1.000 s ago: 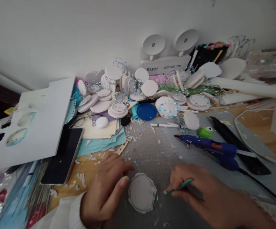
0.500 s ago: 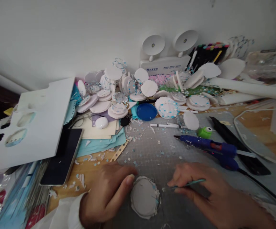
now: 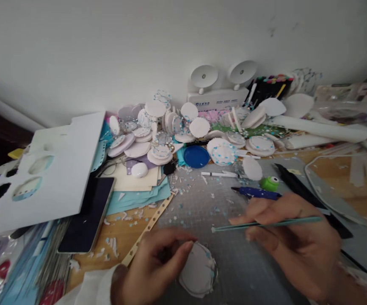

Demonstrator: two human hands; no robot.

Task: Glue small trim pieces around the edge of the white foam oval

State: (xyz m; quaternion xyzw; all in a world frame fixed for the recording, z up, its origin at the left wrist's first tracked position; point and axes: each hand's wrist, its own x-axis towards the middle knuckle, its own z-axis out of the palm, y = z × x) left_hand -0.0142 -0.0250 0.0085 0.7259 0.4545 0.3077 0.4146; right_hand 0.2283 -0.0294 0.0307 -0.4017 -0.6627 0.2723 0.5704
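Moved since half a second ago: right hand [image 3: 293,241] is farther up the mat, now covering part of the blue glue gun [image 3: 256,193]. My right fingers are pinched on a thin teal tool [image 3: 293,221], tiny pale piece [image 3: 213,230] at its tip. Left hand [image 3: 158,262]: thumb and index at the upper-left edge of the white disc [image 3: 197,273]; can't tell if they grip it. Disc lies on the grey mat [image 3: 196,212], near edge. Farther out: star-punched strip [image 3: 151,222] left, blue lid [image 3: 196,156] beyond, decorated discs by the wall.
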